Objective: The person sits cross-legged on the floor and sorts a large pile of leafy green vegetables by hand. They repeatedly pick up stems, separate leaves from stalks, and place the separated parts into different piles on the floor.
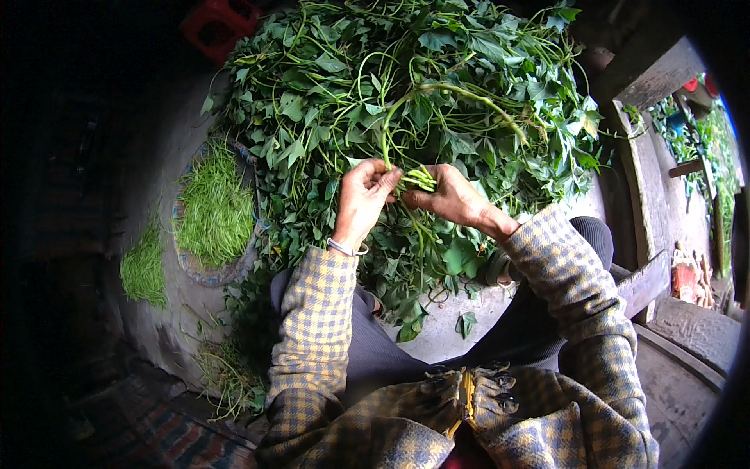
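Note:
A large heap of leafy green vines [328,111] fills the middle, in front of my knees. My left hand [369,190] pinches a thick green vine stem [385,132] between thumb and fingers; the stem arches up and to the right over the heap. Close beside it, my right hand [448,196] holds a small bunch of cut green stalks [420,179], their ends showing between thumb and forefinger. The two hands almost meet, and leafy shoots hang just below them. Part of my right palm is hidden.
To the left, a round basket [179,258] holds thin green stalks, with a pile of similar stalks [143,264] beside it on the floor. Loose scraps [225,375] lie nearer. A red plastic stool [217,26] stands behind the heap. Wooden framing [641,187] borders the right side.

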Available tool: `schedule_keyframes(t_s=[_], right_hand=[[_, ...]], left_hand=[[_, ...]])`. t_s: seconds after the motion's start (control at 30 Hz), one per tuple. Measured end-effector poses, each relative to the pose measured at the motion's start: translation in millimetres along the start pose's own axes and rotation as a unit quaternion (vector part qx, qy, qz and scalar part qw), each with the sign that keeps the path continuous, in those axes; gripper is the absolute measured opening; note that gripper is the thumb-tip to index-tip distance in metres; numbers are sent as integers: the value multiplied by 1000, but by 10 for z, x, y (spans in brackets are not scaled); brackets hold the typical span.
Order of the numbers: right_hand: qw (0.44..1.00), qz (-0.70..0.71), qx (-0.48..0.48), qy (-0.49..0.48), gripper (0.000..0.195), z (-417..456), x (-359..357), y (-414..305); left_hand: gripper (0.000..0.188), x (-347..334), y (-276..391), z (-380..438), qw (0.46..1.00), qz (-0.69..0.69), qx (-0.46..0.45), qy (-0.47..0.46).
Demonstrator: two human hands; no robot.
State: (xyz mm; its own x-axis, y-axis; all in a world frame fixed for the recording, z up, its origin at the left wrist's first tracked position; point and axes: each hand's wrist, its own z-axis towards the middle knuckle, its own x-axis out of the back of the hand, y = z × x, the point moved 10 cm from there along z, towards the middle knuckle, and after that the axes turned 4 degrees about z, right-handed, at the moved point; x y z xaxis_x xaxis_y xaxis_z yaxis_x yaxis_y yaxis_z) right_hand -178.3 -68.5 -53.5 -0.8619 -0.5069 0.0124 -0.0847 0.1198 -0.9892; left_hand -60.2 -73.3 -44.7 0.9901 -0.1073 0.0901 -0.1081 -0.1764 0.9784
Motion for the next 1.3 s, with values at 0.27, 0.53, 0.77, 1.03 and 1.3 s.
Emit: schedule_keyframes(t_s=[0.27, 0.53, 0.77, 1.03, 1.3], right_hand=[[989, -149, 0, -9, 17, -18, 61, -110], [983, -156, 62, 75, 18, 66, 479, -356], [975, 198, -68, -73, 26, -8, -36, 19], [953, 224, -147, -143, 32, -165, -332, 62], [995, 95, 5, -31, 24, -21, -113, -52]], left_hand=[[18, -100, -128, -32, 988, 139, 21, -70], [20, -228, -101, -246, 970, 87, 95, -205], [20, 0, 193, -170, 987, -62, 15, -149], [17, 196, 225, -82, 990, -126, -13, -56], [25, -111, -62, -126, 992, 103, 35, -70]])
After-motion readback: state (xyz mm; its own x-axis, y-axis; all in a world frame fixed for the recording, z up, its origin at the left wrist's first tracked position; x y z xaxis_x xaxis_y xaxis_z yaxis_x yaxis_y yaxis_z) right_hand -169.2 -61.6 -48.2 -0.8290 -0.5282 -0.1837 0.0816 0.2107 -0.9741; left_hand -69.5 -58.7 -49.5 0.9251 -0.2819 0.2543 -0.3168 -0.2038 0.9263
